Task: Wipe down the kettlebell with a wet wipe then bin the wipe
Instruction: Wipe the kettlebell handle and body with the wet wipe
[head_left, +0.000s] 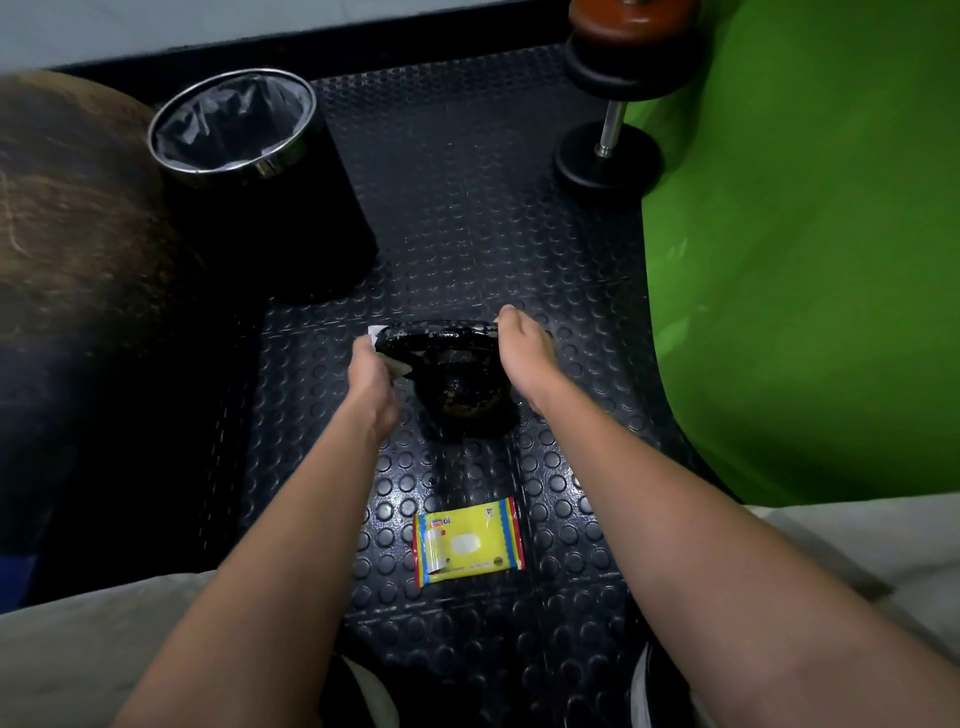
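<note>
At the bottom of the frame, two bare forearms reach forward over pale trouser legs and dark shoes. Between them, low centre, a yellow wet wipe pack (469, 542) lies flat on the studded black floor mat (457, 208). Just above it, at mid-frame, the black kettlebell (460, 387) stands on the mat (its paint looks chipped and speckled). The left hand (370, 371) is curled against the left end of the handle, fingers closed on a white wipe (375, 332), a corner of which shows past the knuckles. The right hand (522, 345) grips the handle's right end, fingers wrapped over it. Farther up, upper left, a black bin (260, 171) with a chrome rim and grey liner stands open, well apart from the kettlebell. At upper right a dumbbell (610, 130) stands on end beside a large green surface (810, 260).
</note>
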